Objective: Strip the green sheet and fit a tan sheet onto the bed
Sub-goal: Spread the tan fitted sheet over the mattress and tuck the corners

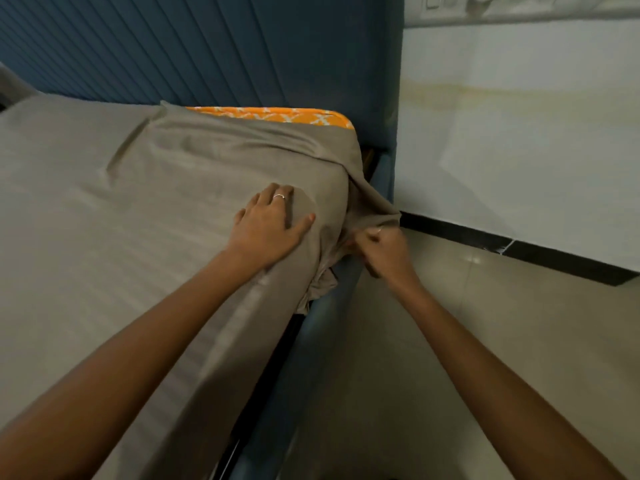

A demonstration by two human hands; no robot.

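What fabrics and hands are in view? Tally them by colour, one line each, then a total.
Tan: 1, the tan sheet spread over the bed
Orange patterned: 1, the mattress strip left bare at the headboard
Hands: 2, left hand flat on the sheet, right hand gripping its corner
Green: 0 visible
Total: 4

A dark blue padded headboard (pixel 207 46) with slanted ribs is standing behind the bed and filling the upper left of the view. To its right a pale, glossy tiled wall (pixel 519 133) is rising, and a faint yellowish band is running across it. A black skirting strip (pixel 512 249) is running along the bottom of this wall, where it is meeting the floor. The beige floor tiles (pixel 502 341) are shining and reflecting a small spot of light. A blue bed frame rail (pixel 322 327) is running along the side of the mattress, just beside the floor.
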